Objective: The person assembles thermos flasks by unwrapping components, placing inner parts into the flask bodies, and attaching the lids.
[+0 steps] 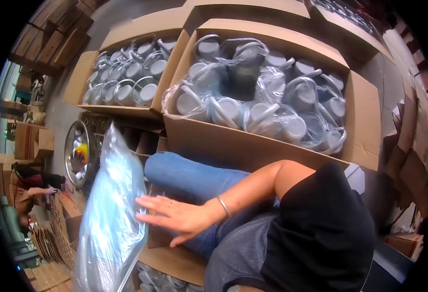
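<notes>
My right hand (177,215) reaches in from the right, palm down, with its fingers stretched out and apart. Its fingertips touch, or lie just at, the edge of a clear plastic bag (112,209) with light blue, film-like material inside. The bag stands tall at the left of my leg. A bracelet and a ring show on this arm and hand. My left hand is out of view. Behind my leg is a large open carton (253,141) of grey-lidded, looped-handle containers (226,109), several wrapped in clear plastic.
A second open carton (121,111) of similar containers stands at the upper left. A round metal bowl (68,155) holds white pieces and something yellow. At far left a co-worker (29,192) bends near stacked cardboard. Flattened cardboard (411,141) leans at the right.
</notes>
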Demonstrator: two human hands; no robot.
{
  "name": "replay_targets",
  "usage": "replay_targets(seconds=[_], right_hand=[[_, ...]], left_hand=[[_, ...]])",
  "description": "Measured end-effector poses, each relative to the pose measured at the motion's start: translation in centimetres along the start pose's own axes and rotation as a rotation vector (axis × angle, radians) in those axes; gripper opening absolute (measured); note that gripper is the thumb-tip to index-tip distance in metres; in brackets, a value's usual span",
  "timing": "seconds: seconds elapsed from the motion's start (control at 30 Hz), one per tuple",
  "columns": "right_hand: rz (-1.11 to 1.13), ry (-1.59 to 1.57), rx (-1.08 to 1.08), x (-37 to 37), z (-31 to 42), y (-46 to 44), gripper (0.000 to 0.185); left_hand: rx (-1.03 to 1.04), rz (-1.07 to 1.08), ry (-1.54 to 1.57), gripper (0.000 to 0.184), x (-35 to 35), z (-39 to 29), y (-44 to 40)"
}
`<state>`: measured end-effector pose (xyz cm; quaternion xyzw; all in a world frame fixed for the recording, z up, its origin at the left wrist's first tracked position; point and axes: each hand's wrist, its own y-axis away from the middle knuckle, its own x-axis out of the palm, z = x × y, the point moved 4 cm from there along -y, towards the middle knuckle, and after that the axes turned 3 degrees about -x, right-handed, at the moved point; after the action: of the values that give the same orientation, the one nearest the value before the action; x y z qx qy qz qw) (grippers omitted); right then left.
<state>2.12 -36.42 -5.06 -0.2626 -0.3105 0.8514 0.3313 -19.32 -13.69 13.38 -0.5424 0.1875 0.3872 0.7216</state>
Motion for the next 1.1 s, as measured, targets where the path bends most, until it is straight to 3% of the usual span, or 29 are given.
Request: replay_targets(seconds=[0.07, 0.13, 0.17, 0.27, 0.4, 0.43, 0.5, 0.53, 0.57, 0.67, 0.73, 0.77, 0.83, 0.9, 0.97, 1.03, 1.1], right_hand=[[-0.125, 0.111, -0.019, -2.8, -1.5, 0.4, 0.109], [-0.335, 0.409, -0.005, -7.7, -2.0, 0.3, 0.085], [-0.416, 0.498, -0.033, -10.6, -1.8, 0.4, 0.07], [-0.587, 0.579, -0.033, -16.6, -2.7, 2.3, 0.046], [-0.681, 0.815, 0.12, -22.8, -3.4, 6.6, 0.038], [-0.696, 0.85, 0.185, -23.8, -4.6, 8.4, 0.038], [-0.729, 0.862, 0.307, -25.3, -6.3, 11.3, 0.037], [-0.719, 0.855, 0.311, -25.7, -7.2, 12.3, 0.037], [-0.743, 0.804, 0.455, -26.1, -8.5, 13.6, 0.033], [-0.749, 0.749, 0.697, -27.8, -11.4, 14.7, 0.031], [-0.713, 0.644, 0.959, -29.1, -13.3, 15.9, 0.041], [-0.701, 0.641, 0.959, -29.2, -13.6, 16.4, 0.041], [-0.632, 0.75, 0.955, -29.6, -13.9, 16.8, 0.048], [-0.596, 0.722, 1.004, -29.4, -13.8, 16.9, 0.053], [-0.584, 1.085, 0.697, -28.7, -12.6, 16.1, 0.053], [-0.624, 1.037, 0.684, -27.0, -10.7, 15.2, 0.049], [-0.439, 0.71, 0.851, -25.0, -10.6, 14.6, 0.044]], left_hand=[[-0.159, -0.083, 0.25, 0.06, 2.9, 0.1, -1.1], [-0.313, -0.166, 0.49, 0.066, 5.4, 0.2, -3.5], [-0.018, -0.157, 0.469, 0.046, 6.6, -1.2, -7.0], [0.198, -0.119, 0.519, 0.036, 10.2, -8.2, -16.4], [0.68, -0.189, 0.406, 0.025, 13.8, -22.1, -27.0], [0.747, -0.209, 0.578, 0.031, 15.0, -24.7, -28.8], [0.243, 0.408, 1.422, 0.031, 17.3, -30.2, -32.5], [0.346, 0.367, 1.422, 0.034, 18.1, -32.7, -33.7], [0.446, 0.327, 1.417, 0.038, 19.3, -34.9, -34.4], [0.556, 0.427, 1.465, 0.058, 22.3, -39.5, -36.0], [0.621, 0.501, 1.37, 0.072, 25.1, -42.0, -35.2], [0.651, 0.594, 1.326, 0.076, 27.2, -43.4, -34.5], [0.514, 0.915, 1.317, 0.076, 29.3, -44.8, -32.7], [0.493, 0.844, 1.42, 0.074, 32.4, -46.1, -30.4], [0.453, 0.895, 1.555, 0.068, 34.2, -47.5, -29.0], [0.249, 1.26, 1.801, 0.07, 35.2, -48.4, -27.8], [0.159, 1.127, 1.859, 0.069, 36.0, -48.1, -27.1]])
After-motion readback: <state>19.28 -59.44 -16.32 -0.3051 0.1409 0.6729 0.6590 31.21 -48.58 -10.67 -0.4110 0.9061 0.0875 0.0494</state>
